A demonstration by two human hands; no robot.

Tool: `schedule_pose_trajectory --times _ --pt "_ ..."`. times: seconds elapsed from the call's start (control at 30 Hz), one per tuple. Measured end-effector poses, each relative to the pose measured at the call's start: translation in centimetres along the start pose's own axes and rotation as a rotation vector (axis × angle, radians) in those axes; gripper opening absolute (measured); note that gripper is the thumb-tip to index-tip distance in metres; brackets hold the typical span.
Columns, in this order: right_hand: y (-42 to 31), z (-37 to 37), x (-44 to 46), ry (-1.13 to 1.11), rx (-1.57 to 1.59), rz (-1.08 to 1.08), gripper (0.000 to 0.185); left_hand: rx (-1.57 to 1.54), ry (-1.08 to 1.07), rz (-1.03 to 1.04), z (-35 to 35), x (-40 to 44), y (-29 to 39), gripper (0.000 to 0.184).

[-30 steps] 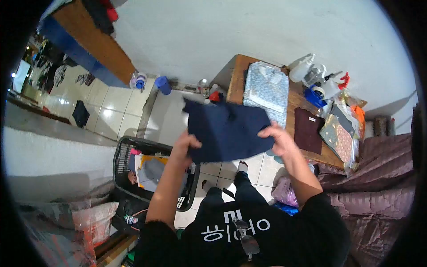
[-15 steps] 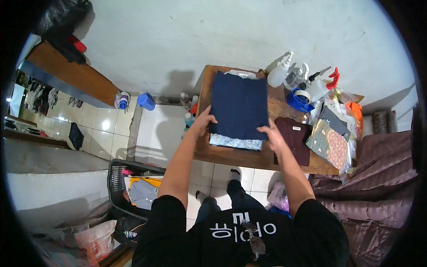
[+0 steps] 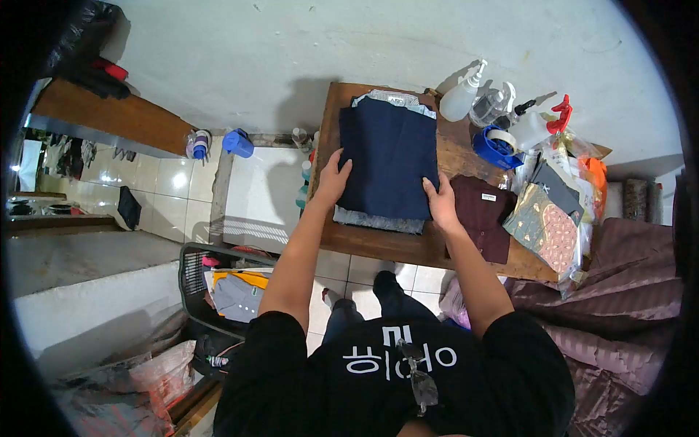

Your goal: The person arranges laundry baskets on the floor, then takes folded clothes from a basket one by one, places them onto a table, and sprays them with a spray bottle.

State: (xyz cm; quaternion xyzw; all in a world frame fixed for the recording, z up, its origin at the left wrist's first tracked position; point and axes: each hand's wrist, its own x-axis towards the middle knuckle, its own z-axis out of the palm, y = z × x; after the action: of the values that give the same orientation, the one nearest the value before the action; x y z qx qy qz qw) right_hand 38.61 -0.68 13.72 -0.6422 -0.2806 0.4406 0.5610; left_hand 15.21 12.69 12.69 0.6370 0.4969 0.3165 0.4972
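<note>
A folded navy cloth (image 3: 386, 156) lies flat on top of a stack on the wooden table (image 3: 357, 245). Lighter blue-grey fabric (image 3: 378, 220) shows beneath its near edge, and a striped collar sticks out at the far end. My left hand (image 3: 333, 179) rests along the left edge of the navy cloth, fingers stretched out. At the right edge, my right hand (image 3: 442, 205) touches the cloth with thumb and fingers apart. Just right of that hand sits a folded maroon garment (image 3: 482, 218) with a white label.
Pump and spray bottles (image 3: 460, 98) stand at the table's back right, beside a blue tape dispenser (image 3: 496, 148). Patterned packets (image 3: 542, 226) pile up on the right end. A black crate (image 3: 193, 291) with folded clothes is on the floor at left.
The view has shifted slightly. Both hands have moved farther up the sides of the navy cloth, and their fingers have straightened. More of the striped collar shows at the far end.
</note>
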Motion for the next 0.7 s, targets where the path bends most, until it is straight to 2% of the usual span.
schedule_pose_trajectory --times 0.13,0.23,0.27,0.37,0.4,0.5,0.53,0.57,0.6,0.63,0.67,0.7 --pt "1.7 -0.5 -1.3 0.077 -0.040 0.040 0.033 0.191 0.057 0.037 0.5 -1.6 -0.9 0.043" --pt "3.9 0.0 -2.6 0.116 -0.172 -0.071 0.037 0.313 0.073 -0.038 0.7 -3.0 -0.2 0.041" --pt "2.6 -0.1 -3.4 0.137 -0.416 0.022 0.040 0.361 0.090 -0.086 0.7 -3.2 0.0 0.041" --pt "3.3 -0.2 -3.2 0.191 -0.607 0.049 0.043 0.481 0.102 -0.134 0.7 -3.9 0.2 0.043" --pt "3.2 -0.6 -3.3 0.177 -0.583 -0.021 0.050 0.517 0.096 -0.129 0.7 -4.0 0.4 0.044" --pt "0.8 -3.0 -2.6 0.010 -0.979 0.033 0.051 0.550 0.147 -0.156 1.0 -5.1 0.9 0.045" --pt "-1.9 -4.0 -2.4 0.031 -1.010 0.020 0.050 0.555 0.154 -0.118 1.0 -5.4 0.8 0.046" --pt "-4.7 -5.7 -1.7 0.118 -0.842 -0.116 0.045 0.560 0.164 -0.086 1.1 -5.9 0.6 0.046" --pt "-6.0 -7.9 -0.4 0.344 -0.864 -0.316 0.041 0.565 0.175 -0.060 1.1 -6.4 0.5 0.046" --pt "-7.6 -10.4 1.2 0.563 -0.885 -0.370 0.039 0.545 0.165 -0.066 1.0 -6.9 0.5 0.045" --pt "-8.5 -13.8 3.4 0.674 -0.763 -0.424 0.044 0.527 0.158 -0.076 0.8 -7.3 0.7 0.045" --pt "-8.8 -17.1 6.1 0.872 -0.748 -0.591 0.051 0.509 0.156 -0.089 0.7 -7.7 0.7 0.044"
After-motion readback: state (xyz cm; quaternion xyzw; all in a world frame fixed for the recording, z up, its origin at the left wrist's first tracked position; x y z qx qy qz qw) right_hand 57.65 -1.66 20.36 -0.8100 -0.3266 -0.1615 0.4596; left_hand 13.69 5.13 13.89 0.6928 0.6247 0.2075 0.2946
